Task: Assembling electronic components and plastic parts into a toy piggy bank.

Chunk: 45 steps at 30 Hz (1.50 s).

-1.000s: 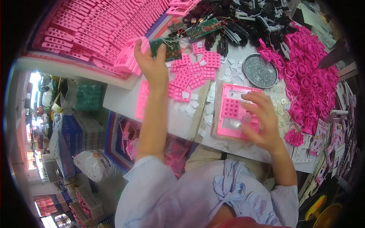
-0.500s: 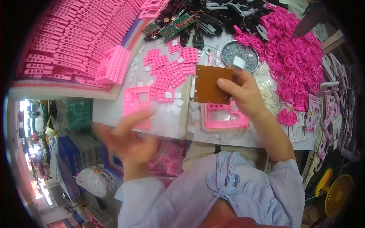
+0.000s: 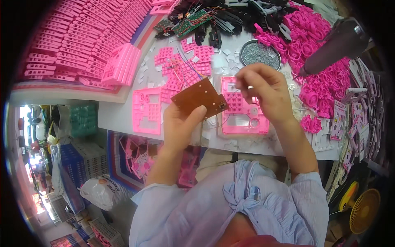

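Observation:
My left hand (image 3: 183, 127) is closed on a brown circuit board (image 3: 197, 99), its thumb flat on the face. Thin wires rise from the board's far edge, and a small dark part sits at its right corner. My right hand (image 3: 267, 92) hovers over a pink plastic housing (image 3: 263, 127), fingers curled inward; what they hold, if anything, is hidden. That housing lies on the table with a pink key grid (image 3: 234, 105) in it. Left of the board lies a second pink housing (image 3: 142, 111), with loose pink key grids (image 3: 201, 53) beyond it.
A round tray (image 3: 242, 57) of small metal parts stands behind my right hand. A grey power screwdriver (image 3: 333, 47) hangs at right over heaped pink rings (image 3: 325, 84). Stacked pink housings (image 3: 82, 41) fill the far left. Green circuit boards (image 3: 193, 24) and black parts lie at the back.
The brown board has passed from my right hand to my left and now tilts, further left. My right hand has let go of it and curls over the housing. The screwdriver has swung leftward into view.

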Motion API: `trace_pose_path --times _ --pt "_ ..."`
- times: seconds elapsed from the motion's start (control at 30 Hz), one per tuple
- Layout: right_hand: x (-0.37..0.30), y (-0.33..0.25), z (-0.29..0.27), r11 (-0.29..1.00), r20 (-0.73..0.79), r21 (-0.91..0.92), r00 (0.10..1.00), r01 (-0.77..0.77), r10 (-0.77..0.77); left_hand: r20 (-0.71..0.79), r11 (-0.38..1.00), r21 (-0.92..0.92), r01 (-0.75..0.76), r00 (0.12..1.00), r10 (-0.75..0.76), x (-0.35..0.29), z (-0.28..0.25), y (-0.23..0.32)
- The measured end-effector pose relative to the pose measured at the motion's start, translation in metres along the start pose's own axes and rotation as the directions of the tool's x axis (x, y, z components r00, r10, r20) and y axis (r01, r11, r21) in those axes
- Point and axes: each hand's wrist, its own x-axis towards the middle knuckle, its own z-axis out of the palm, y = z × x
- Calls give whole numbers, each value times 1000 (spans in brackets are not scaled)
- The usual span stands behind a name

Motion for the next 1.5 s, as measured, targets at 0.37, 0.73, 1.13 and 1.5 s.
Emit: trace_pose_path --times 0.37,0.73,1.13,1.5 --pt "20 8 -11 922 123 175 937 -346 328 187 832 -442 334 942 -279 3 -2 -19" --pt "-14 22 1 983 -173 57 968 -173 180 141 914 -394 98 989 -45 7 -22 -38" --pt "-11 60 -9 808 204 1 791 -589 576 369 926 -333 178 928 -46 18 -20 -38" --pt "-11 3 -1 959 291 -175 918 -224 268 291 961 -190 200 946 -140 7 -26 -35"
